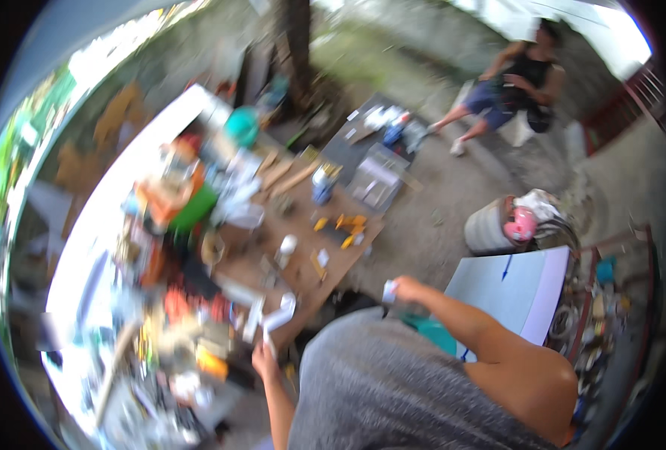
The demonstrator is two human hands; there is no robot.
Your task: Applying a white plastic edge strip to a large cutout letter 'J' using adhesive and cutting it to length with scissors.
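My left hand is closed at the near edge of the brown work table, holding a bent white strip. Blur hides whether the strip is paper or plastic. Away from the table, in front of my grey shirt, my right hand pinches a small white piece. On the tabletop beyond lie several yellow pieces, a small white round item and a blue-and-white can.
Blurred clutter with a green container crowds the table's left side. A grey board with bags adjoins the far end. At right stand a bucket, a pale panel and a cluttered rack. A person sits at the far right.
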